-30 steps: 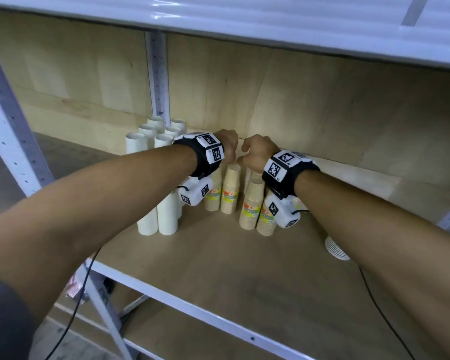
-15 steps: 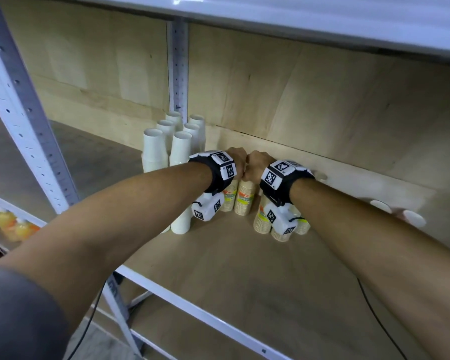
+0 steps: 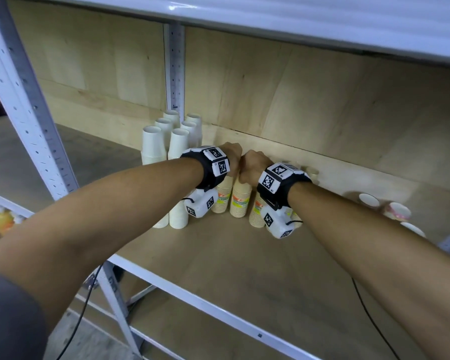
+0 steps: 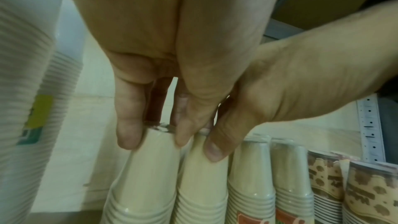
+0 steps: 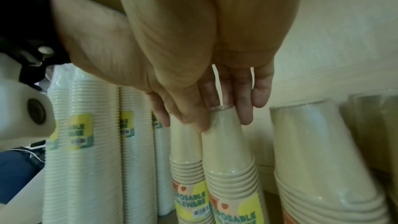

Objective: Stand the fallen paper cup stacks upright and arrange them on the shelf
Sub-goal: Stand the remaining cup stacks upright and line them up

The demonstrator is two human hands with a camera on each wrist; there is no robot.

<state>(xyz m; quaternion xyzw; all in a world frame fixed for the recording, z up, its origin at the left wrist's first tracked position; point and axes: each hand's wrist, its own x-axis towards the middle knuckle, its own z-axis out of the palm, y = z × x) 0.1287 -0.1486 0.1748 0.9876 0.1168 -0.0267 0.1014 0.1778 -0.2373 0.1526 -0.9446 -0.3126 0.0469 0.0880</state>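
Several beige paper cup stacks stand upside down mid-shelf. My left hand (image 3: 231,158) pinches the top of one beige stack (image 4: 150,163) between thumb and fingers (image 4: 127,135). My right hand (image 3: 252,166) touches the left one and pinches the top of the neighbouring beige stack (image 5: 228,152); its thumb (image 4: 215,147) shows in the left wrist view. Labelled beige stacks (image 3: 240,201) stand below both wrists. Tall white cup stacks (image 3: 153,144) stand upright to the left. Further cup stacks (image 3: 369,200) lie at the far right, partly hidden by my right arm.
A white perforated upright (image 3: 176,74) runs up the plywood back wall behind the white stacks. The shelf's white front rail (image 3: 192,300) crosses below my arms. Patterned brown cup stacks (image 4: 327,185) stand right of the beige ones. Cables hang under both arms.
My hands have come together until they touch, each on a beige stack top. The head view has pulled back and swung, now showing more of the shelf.
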